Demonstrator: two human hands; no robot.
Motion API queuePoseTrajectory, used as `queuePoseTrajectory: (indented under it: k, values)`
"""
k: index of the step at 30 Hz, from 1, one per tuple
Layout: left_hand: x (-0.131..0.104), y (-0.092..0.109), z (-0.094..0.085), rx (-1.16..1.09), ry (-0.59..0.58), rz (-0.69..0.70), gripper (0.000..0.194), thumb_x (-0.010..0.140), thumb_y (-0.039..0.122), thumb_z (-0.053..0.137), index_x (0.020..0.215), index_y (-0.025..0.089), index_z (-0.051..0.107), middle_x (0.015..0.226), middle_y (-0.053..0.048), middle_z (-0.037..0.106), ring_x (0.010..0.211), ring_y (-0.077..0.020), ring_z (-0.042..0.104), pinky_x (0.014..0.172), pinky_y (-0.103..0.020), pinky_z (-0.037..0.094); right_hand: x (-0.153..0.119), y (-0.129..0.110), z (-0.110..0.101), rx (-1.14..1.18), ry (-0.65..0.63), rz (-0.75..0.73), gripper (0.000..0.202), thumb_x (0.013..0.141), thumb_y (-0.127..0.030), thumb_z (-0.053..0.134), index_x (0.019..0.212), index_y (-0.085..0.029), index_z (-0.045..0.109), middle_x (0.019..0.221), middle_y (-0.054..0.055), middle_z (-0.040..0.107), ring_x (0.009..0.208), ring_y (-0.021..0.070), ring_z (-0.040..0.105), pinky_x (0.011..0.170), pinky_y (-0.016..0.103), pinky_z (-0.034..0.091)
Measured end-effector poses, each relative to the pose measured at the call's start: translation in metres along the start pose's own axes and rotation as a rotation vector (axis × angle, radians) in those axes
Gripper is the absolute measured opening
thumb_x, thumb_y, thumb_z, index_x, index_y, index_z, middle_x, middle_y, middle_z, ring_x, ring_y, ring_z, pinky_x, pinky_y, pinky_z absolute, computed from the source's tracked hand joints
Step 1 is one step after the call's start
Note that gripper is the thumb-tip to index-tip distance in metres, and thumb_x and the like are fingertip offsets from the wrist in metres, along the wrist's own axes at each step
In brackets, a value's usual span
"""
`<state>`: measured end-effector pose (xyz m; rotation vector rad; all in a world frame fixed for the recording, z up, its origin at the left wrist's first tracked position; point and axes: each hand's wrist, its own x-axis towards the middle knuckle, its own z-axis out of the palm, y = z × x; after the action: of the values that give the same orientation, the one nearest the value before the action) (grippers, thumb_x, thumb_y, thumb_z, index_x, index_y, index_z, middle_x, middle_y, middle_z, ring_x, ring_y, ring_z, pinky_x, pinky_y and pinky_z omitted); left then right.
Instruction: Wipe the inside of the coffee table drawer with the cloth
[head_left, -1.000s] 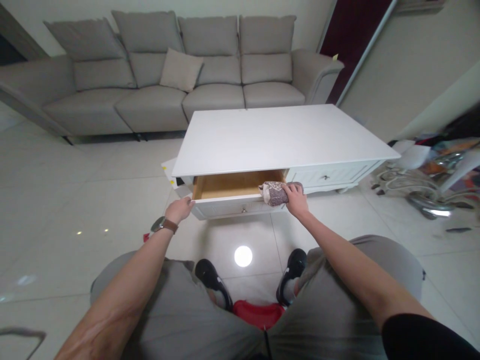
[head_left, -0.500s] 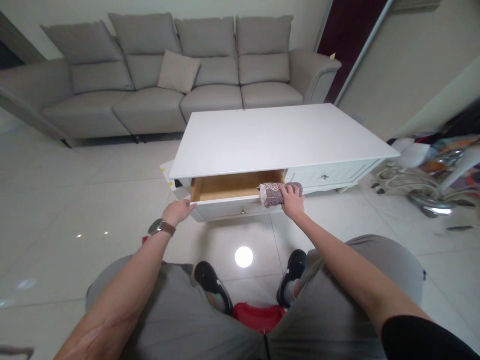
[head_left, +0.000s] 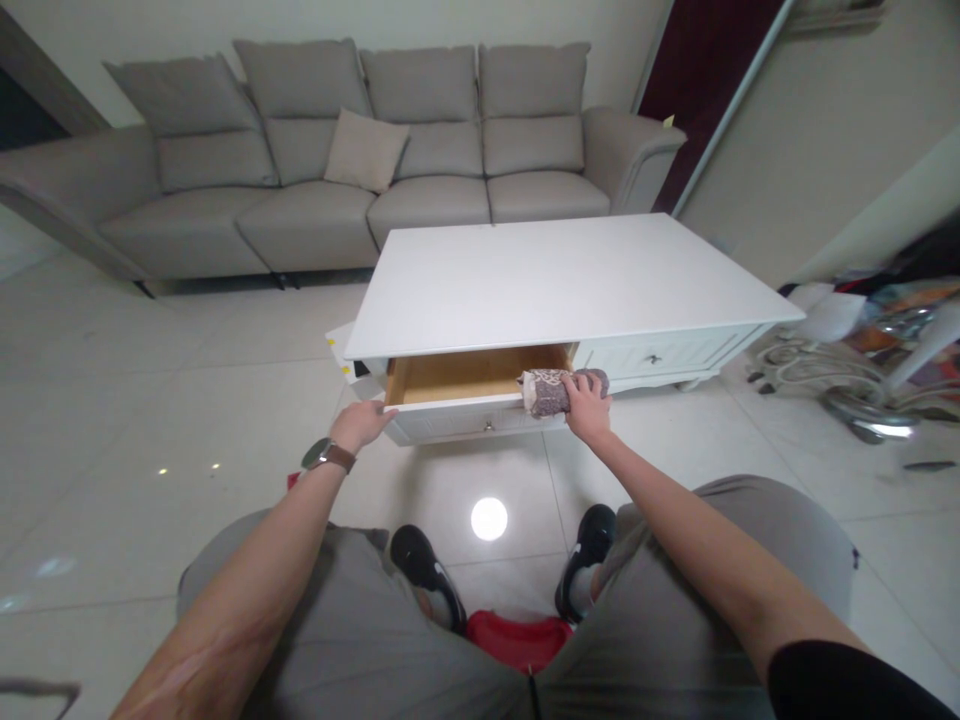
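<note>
Left hand (head_left: 360, 425): closed at the left end of the open drawer (head_left: 456, 403), thumb side at the front rim; finger placement underneath is hidden. Watch (head_left: 328, 455) on that wrist.

Right hand (head_left: 589, 408): wrapped over a patterned cloth roll (head_left: 545, 393), fingers on top and spread a little, nearer the roll's right end. Grip width narrow, set by the roll.

Roll position: lying sideways at the right end of the drawer's front, left end projecting past the fingers. Whether the rim carries any weight, cannot tell. Drawer knob (head_left: 488, 427) is to its left, lower down. Drawer stands partly out of the white table (head_left: 570, 275); the visible part of its wooden floor is bare. Shut drawer (head_left: 619, 357) alongside, to the right.

Handling, judged by eye: roll looks soft, fairly light, matt, so little slip expected and no sign of fragility. Contents, if any, unseen; a stiff core cannot be ruled out. Best hold: around the middle, thumb opposing fingers, moderate squeeze. The loose-looking left end is a poor hold, as layers could unwind. Drawer: rigid, steadier if held by the rim; a pull at one end could make it bind.
</note>
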<state>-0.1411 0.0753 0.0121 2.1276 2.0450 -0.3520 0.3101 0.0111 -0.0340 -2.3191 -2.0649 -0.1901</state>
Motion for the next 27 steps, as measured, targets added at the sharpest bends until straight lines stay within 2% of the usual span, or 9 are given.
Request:
queuePoseTrajectory:
  k: [12,27]
  values:
    - [0.0014,-0.0007,0.0014,0.026,0.003,0.011,0.061,0.098,0.058,0.033,0.129,0.021,0.070,0.131,-0.013,0.072,0.121,-0.0296,0.066,0.098,-0.034,0.050,0.0008,-0.0001,0.0036,-0.019,-0.010,0.009,0.072,0.086,-0.025,0.063,0.152,-0.032,0.034,0.154,0.016,0.036,0.142,0.0399,0.020,0.094,0.057,0.046]
    - [-0.0026,0.0023,-0.0033,-0.005,0.004,0.012,0.061,0.098,0.058,0.035,0.124,0.019,0.073,0.126,-0.015,0.073,0.119,-0.0319,0.067,0.098,-0.036,0.051,0.0010,-0.0010,0.0039,-0.004,0.001,0.008,0.071,0.085,-0.022,0.059,0.151,-0.031,0.035,0.154,0.016,0.037,0.142,0.0396,0.019,0.094,0.058,0.045]
